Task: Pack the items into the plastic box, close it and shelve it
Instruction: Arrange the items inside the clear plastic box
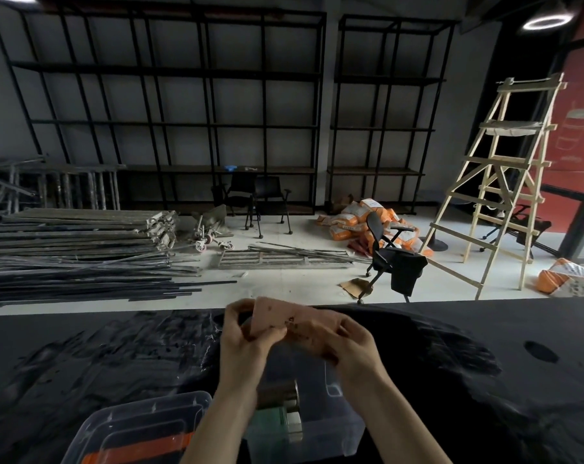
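Observation:
Both hands hold a pink cloth-like piece [294, 321] with dark specks above the black table. My left hand [247, 333] pinches its left edge and my right hand [350, 343] grips its right side. Below my forearms stands the clear plastic box [330, 426], open, with a metallic cylinder [278, 395] and a green item [272, 420] inside. The clear lid [133, 430] with an orange latch [139, 452] lies at the lower left, beside the box.
The black table [82, 363] is covered in wrinkled dark sheeting. Beyond it lie metal poles [82, 262], an office chair [391, 256], orange bags [361, 216], a wooden ladder [505, 182] and tall black shelving [183, 112] along the wall.

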`<state>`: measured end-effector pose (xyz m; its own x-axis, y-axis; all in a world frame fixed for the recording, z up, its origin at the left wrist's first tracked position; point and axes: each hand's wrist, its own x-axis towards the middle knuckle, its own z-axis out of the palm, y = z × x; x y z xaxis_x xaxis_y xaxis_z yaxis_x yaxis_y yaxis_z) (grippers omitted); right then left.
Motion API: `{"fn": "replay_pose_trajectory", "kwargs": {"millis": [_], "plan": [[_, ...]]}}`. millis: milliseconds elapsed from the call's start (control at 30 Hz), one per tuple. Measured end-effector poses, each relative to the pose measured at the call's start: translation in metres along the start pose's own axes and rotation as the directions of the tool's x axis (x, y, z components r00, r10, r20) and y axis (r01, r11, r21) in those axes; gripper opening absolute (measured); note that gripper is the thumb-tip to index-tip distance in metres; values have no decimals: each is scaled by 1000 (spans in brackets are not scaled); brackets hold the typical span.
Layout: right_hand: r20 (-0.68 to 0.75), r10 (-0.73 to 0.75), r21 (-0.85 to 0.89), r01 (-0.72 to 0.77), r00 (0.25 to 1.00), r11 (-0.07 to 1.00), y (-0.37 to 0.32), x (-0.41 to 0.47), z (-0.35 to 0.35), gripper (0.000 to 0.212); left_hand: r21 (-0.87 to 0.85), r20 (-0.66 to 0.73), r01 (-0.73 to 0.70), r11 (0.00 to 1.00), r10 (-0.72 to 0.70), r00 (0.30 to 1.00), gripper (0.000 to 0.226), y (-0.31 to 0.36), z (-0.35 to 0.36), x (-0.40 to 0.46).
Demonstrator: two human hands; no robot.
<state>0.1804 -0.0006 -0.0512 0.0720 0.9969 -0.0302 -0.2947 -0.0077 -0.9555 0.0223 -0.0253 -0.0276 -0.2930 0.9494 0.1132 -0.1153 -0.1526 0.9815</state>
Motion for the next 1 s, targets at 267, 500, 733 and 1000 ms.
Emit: {"fn": "replay_pose_trajectory", "kwargs": {"millis": [267,500,733,1000], "plan": [[95,-5,-83,13,995,996,-18,-5,20,26,-15,127,39,999,-36,991,17,7,5,6],[-54,83,-189,-92,995,978,-25,-22,39,77,45,-259,-122,992,130,957,14,10,23,2],[-172,-122,-286,69,978,956,-21,-15,40,29,85,-293,-79,993,101,951,24,-1,26,1],[-241,-29,-213,-24,970,977,-9,-19,48,29,190,-403,-123,974,192,895,21,0,31,2]]}}
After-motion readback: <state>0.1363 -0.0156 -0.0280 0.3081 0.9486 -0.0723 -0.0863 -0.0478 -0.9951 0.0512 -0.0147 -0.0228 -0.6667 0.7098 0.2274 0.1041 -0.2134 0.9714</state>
